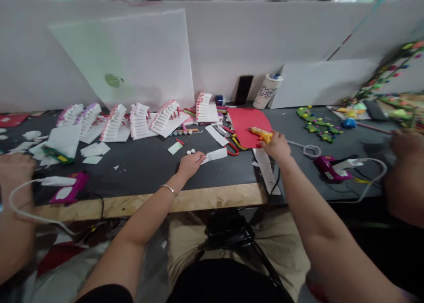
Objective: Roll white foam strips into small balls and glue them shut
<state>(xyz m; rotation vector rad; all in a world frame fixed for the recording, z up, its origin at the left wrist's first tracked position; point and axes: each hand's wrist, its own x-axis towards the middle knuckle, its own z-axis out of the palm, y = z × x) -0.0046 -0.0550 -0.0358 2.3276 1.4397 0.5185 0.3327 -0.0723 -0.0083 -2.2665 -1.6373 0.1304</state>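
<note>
My left hand (191, 165) is closed in a pinch at the near end of a white paper strip (217, 154) low over the dark table. Two small white balls (191, 152) lie just beyond its fingers. My right hand (278, 146) grips a yellow hot glue gun (261, 134), its nozzle pointing left above a red sheet (245, 119). Another white strip (217, 135) and red-handled scissors (233, 150) lie between the hands. Folded white paper pieces with pink edges (113, 123) stand in a row at the back left.
Purple power blocks with cables sit left (69, 189) and right (331, 168). Other people's hands rest at the far left (15, 175) and far right (407, 157). A patterned cup (267, 91) and black phone (244, 89) stand at the back. A green cutter (58, 154) lies left.
</note>
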